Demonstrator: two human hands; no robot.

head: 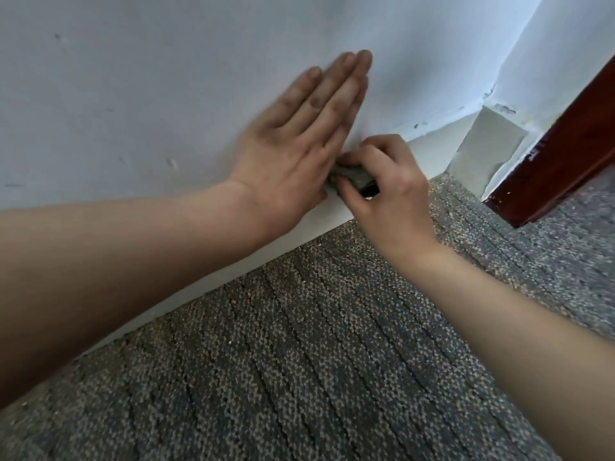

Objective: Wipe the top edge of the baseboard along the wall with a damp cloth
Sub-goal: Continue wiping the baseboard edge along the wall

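Observation:
A white baseboard [429, 153] runs along the bottom of the pale wall [133, 94], rising from lower left to the corner at the right. My right hand [386, 184] pinches a small folded grey cloth [354, 177] against the baseboard's top edge, near the middle of the view. Most of the cloth is hidden by my fingers. My left hand [299, 141] lies flat on the wall just left of the cloth, fingers straight and together, holding nothing.
Grey patterned carpet [299, 361] covers the floor below the baseboard. A dark red-brown door frame [559, 154] stands at the right, past the wall corner [482, 141]. The wall has small scuffs and dents.

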